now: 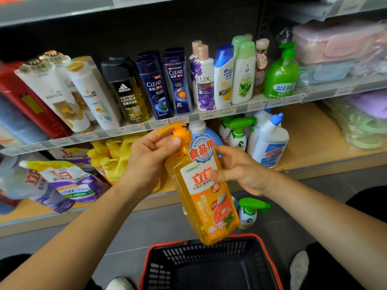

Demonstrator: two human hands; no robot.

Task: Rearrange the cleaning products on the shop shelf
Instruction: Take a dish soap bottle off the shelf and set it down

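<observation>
Bottle: an orange dish soap bottle with a pump top, held in the air in front of the lower shelf, tilted with its base out over the basket.
Left hand: clamped on the neck just under the pump, thumb against the collar.
Right hand: wrapped round the body at the label, thumb across the front.
Handling: it looks full, so probably heavy for its size. The plastic is stiff and smooth, likely slippery if wet. The pump is the weak point, so the weight is better carried by the body or shoulder than by the spout.
Open spot: bare board at the right end of the lower shelf.
Shelf neighbours: a blue-capped bottle just behind, green-trigger spray bottles and a white cleaner bottle to the right, yellow bottles and refill pouches to the left.
Upper shelf: a row of shampoo bottles.
Floor: one more spray bottle stands beside the basket, below the shelf's front edge.
</observation>
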